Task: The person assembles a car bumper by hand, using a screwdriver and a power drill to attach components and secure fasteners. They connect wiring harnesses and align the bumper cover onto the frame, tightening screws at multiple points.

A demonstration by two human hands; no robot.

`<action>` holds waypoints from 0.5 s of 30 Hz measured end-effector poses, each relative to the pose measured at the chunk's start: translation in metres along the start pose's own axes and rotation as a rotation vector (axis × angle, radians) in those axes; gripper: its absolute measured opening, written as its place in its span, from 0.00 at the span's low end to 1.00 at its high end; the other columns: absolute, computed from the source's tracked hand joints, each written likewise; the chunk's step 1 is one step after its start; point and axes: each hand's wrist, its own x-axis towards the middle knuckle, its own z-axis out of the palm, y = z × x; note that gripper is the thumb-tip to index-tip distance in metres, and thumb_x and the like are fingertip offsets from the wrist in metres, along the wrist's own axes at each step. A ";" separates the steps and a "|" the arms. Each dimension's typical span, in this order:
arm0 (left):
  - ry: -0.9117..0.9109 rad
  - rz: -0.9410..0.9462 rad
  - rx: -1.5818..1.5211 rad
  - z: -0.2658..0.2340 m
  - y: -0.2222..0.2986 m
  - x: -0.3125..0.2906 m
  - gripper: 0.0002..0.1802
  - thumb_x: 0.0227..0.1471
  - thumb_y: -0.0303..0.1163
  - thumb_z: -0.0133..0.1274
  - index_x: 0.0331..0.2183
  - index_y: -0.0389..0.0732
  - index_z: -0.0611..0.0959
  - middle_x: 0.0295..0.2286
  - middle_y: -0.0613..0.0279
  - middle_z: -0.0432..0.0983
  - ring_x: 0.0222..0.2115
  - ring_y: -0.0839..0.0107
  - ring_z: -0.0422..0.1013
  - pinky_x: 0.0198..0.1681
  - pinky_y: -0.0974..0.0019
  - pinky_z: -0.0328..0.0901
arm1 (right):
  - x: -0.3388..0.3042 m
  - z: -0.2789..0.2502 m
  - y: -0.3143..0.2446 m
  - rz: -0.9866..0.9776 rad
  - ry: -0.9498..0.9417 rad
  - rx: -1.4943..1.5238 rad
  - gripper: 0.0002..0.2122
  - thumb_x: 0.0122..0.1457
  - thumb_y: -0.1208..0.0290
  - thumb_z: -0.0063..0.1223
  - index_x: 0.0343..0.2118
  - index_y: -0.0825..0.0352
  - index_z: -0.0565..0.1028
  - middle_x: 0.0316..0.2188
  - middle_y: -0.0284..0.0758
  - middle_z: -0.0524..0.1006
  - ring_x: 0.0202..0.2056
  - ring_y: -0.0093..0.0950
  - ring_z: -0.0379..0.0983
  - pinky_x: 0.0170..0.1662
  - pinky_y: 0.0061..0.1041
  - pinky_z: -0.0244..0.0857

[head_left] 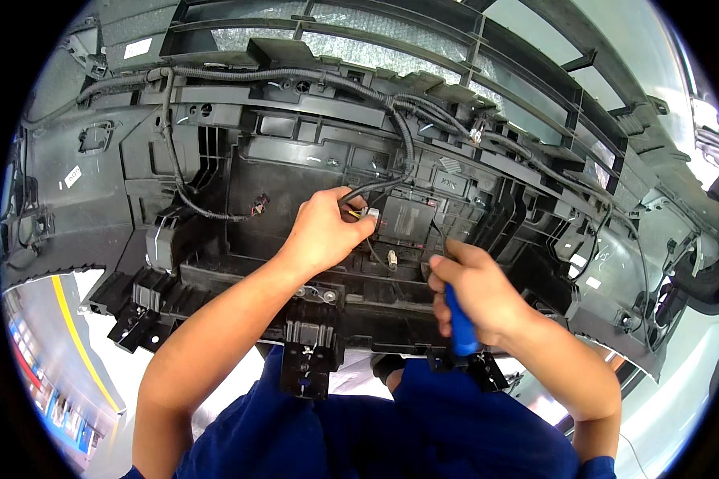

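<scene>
A large black moulded plastic vehicle panel (256, 172) is spread across the view, its far edge taken up by a black slatted plastic grille (478, 40). Along the panel, below the grille, a long black corrugated wire harness (331, 77) is routed from the left edge toward the right, and from it a thick branch is looped down to the panel's middle. Near the panel's near edge, black ribbed brackets (305, 371) are mounted.

The branch's end is held by the left hand (323, 231), its thumb and fingers pinched together where yellow wires (355, 214) show beside a small pale grey block-shaped plastic connector (373, 214). By the right hand (479, 295), closed in a fist, a tool with a rounded blue handle (462, 323) is gripped; its long axis is slanted from the near edge up and slightly leftward. Its working end is blurred, so its kind cannot be told for certain.

The grey connector is placed up and to the left of the right fist, at the left fingertips, so the left hand is clearly nearer. Between the hands, a tiny cream plastic plug (392, 258) is hung on a thin wire.
</scene>
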 end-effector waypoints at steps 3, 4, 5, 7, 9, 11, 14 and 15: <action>-0.005 0.020 0.012 -0.001 0.000 -0.001 0.13 0.52 0.32 0.65 0.36 0.31 0.84 0.27 0.60 0.82 0.28 0.78 0.75 0.36 0.69 0.70 | -0.022 -0.009 -0.005 -0.112 0.047 -0.016 0.28 0.71 0.69 0.45 0.69 0.71 0.53 0.30 0.37 0.72 0.17 0.30 0.71 0.20 0.33 0.68; 0.006 0.033 -0.004 -0.001 -0.002 -0.001 0.14 0.52 0.33 0.65 0.35 0.31 0.84 0.27 0.59 0.83 0.28 0.76 0.75 0.36 0.68 0.70 | -0.026 -0.011 -0.007 -0.257 0.042 -0.235 0.28 0.72 0.69 0.44 0.70 0.72 0.53 0.28 0.37 0.73 0.17 0.30 0.72 0.21 0.33 0.68; 0.006 0.004 0.001 -0.001 0.000 -0.003 0.14 0.52 0.33 0.65 0.36 0.31 0.84 0.28 0.58 0.83 0.28 0.75 0.76 0.36 0.68 0.70 | -0.028 -0.013 -0.008 -0.397 0.034 -0.453 0.28 0.72 0.69 0.44 0.70 0.72 0.53 0.25 0.37 0.73 0.17 0.30 0.73 0.22 0.33 0.69; -0.004 -0.028 0.009 -0.002 0.010 -0.003 0.15 0.52 0.33 0.65 0.36 0.31 0.84 0.28 0.57 0.83 0.28 0.74 0.76 0.36 0.67 0.71 | -0.007 -0.027 0.004 -0.584 0.078 -0.765 0.26 0.72 0.69 0.43 0.69 0.73 0.55 0.22 0.36 0.73 0.17 0.29 0.73 0.22 0.32 0.69; 0.000 -0.021 0.028 -0.002 0.008 -0.002 0.15 0.52 0.34 0.65 0.36 0.31 0.84 0.29 0.55 0.84 0.29 0.72 0.78 0.37 0.66 0.72 | 0.004 -0.031 0.002 -0.584 0.044 -0.860 0.25 0.72 0.70 0.42 0.68 0.73 0.57 0.19 0.36 0.73 0.16 0.29 0.74 0.22 0.31 0.70; 0.003 -0.015 0.022 -0.002 0.006 -0.002 0.16 0.51 0.34 0.65 0.37 0.32 0.84 0.28 0.54 0.84 0.29 0.69 0.80 0.38 0.65 0.72 | 0.009 -0.026 -0.008 -0.393 -0.058 -0.729 0.24 0.72 0.70 0.41 0.68 0.73 0.58 0.17 0.36 0.73 0.16 0.29 0.74 0.23 0.31 0.70; 0.004 -0.011 -0.008 -0.003 0.005 -0.001 0.16 0.50 0.35 0.65 0.37 0.32 0.84 0.27 0.52 0.84 0.30 0.63 0.82 0.38 0.62 0.73 | 0.006 -0.019 -0.017 -0.295 -0.063 -0.648 0.26 0.73 0.72 0.38 0.71 0.67 0.54 0.21 0.35 0.72 0.14 0.25 0.70 0.20 0.26 0.68; 0.005 -0.011 -0.008 -0.002 0.005 -0.001 0.16 0.50 0.35 0.65 0.37 0.32 0.84 0.27 0.52 0.84 0.29 0.63 0.82 0.38 0.62 0.73 | 0.006 -0.018 -0.019 -0.256 -0.062 -0.614 0.27 0.73 0.72 0.37 0.73 0.65 0.52 0.23 0.33 0.72 0.13 0.23 0.68 0.19 0.24 0.67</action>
